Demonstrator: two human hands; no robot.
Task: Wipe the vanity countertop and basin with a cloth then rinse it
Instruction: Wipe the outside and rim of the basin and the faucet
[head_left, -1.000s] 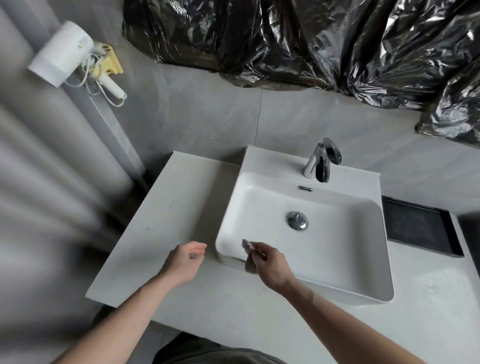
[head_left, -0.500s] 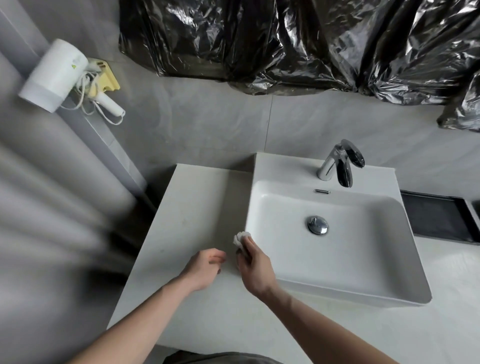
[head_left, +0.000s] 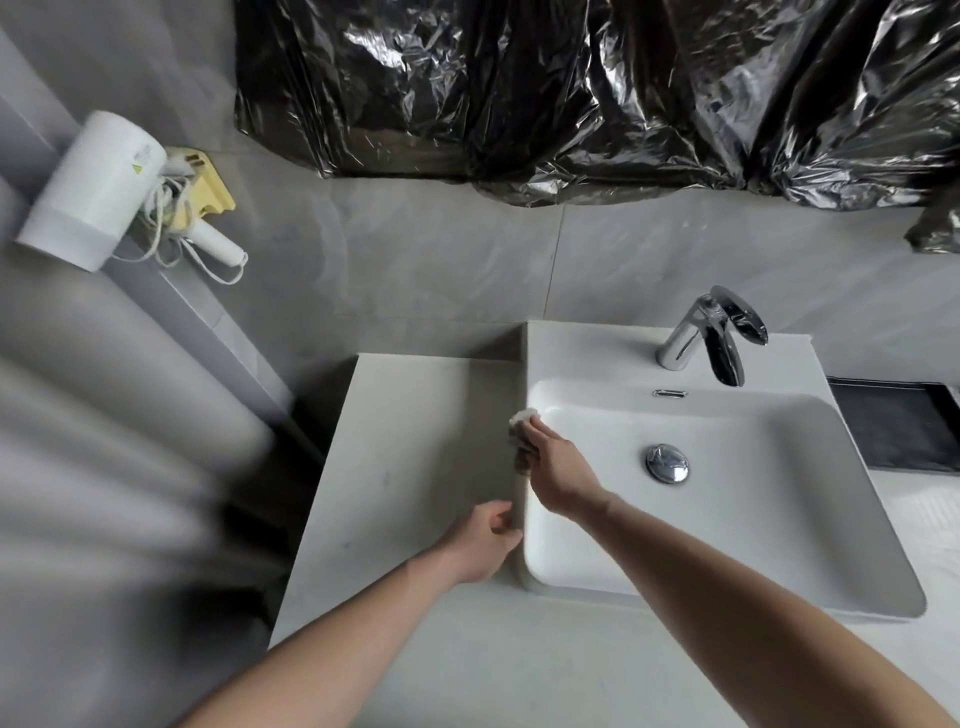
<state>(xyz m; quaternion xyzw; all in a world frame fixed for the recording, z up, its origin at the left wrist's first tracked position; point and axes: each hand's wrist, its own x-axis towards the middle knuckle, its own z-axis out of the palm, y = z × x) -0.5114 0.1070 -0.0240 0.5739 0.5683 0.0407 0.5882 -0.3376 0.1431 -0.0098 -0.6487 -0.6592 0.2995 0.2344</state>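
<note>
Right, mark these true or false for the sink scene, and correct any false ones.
1. The right hand presses a small cloth on the basin's left rim. True.
2. The left hand holds a second cloth. False: it is bare, at the basin's near left corner.
3. Water runs from the faucet. False: no stream shows.
4. A white hair dryer hangs on the wall at left. True.

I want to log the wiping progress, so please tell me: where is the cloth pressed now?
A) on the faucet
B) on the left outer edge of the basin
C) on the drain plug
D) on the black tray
B: the right hand presses the small white cloth against the left rim of the basin, far from the faucet and the drain plug.
</note>
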